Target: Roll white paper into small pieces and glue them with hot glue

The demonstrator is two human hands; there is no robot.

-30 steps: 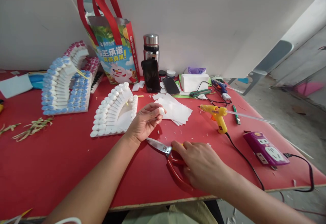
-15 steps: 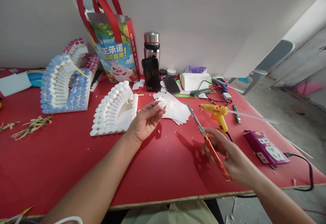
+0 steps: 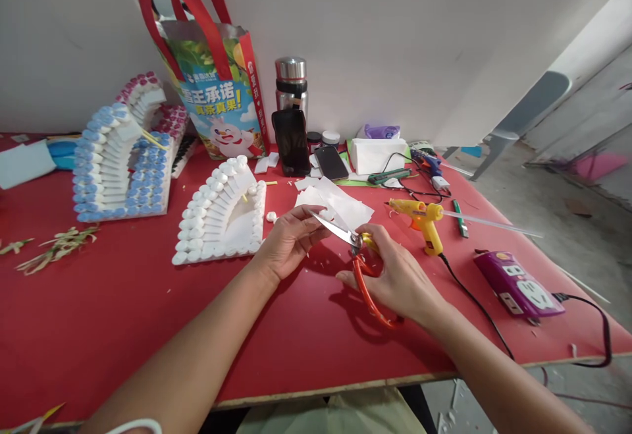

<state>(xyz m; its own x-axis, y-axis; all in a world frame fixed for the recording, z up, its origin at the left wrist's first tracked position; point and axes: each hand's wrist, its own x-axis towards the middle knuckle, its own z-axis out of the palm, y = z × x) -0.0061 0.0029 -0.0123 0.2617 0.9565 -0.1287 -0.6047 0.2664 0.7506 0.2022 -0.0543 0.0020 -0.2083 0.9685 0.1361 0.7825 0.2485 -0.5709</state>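
With the fingers of the right hand (image 3: pixel 402 276) curled about the handles, holds a pair of scissors (image 3: pixel 356 243) above the red table (image 3: pixel 296 348). Partly covers the yellow handle; leaves the red one bowed out toward the near edge. Points the blades away from the body and to the left, long axis slanting from handles at lower right to tip at upper left, right across the left hand's (image 3: pixel 289 243) fingertips. Keeps the left fingers bunched there, overlapped by the metal from this viewpoint; cannot tell whether touching it. Shows a small white bit (image 3: pixel 325 213) just past the blade; cannot tell if pinched in those fingers or lying on the paper behind. Nor can tell the spread of the blades.

Seen from the left fingers: scissors to the right and nearer the body, tip closest. Nearer the left hand than the right, too: a white rounded piece (image 3: pixel 271 217), resting on the table just beyond the wrist, between that hand and the fan-shaped white assembly (image 3: pixel 217 217). Behind the fingertips, loose white paper (image 3: pixel 355 209); beyond the right hand, a yellow glue gun (image 3: pixel 424 213).
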